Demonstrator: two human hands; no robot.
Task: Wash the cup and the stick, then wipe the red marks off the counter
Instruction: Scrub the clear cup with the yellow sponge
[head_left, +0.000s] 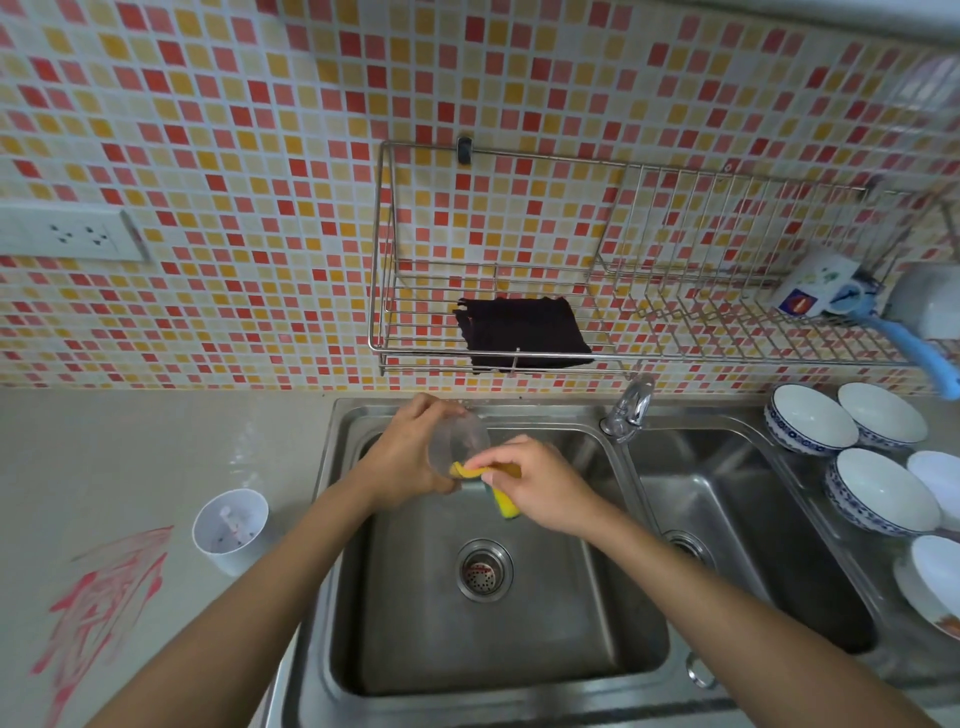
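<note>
Over the left basin of the steel sink (639, 670), my left hand (410, 452) grips a clear plastic cup (462, 439), tilted with its mouth toward my right hand. My right hand (540, 483) holds a yellow sponge (501, 493) with one end pushed into the cup's mouth. Red scribbled marks (98, 603) cover the grey counter at the lower left. A white cup (231, 530) with smeared red and dark traces inside stands on the counter just left of the sink. I cannot make out the stick.
A tap (631, 408) rises between the two basins. A wire rack (519, 358) on the tiled wall holds a dark cloth (522, 330), a mug (813, 283) and a blue brush (914, 348). Several white bowls (810, 421) sit right of the sink. A wall socket (72, 234) is at the left.
</note>
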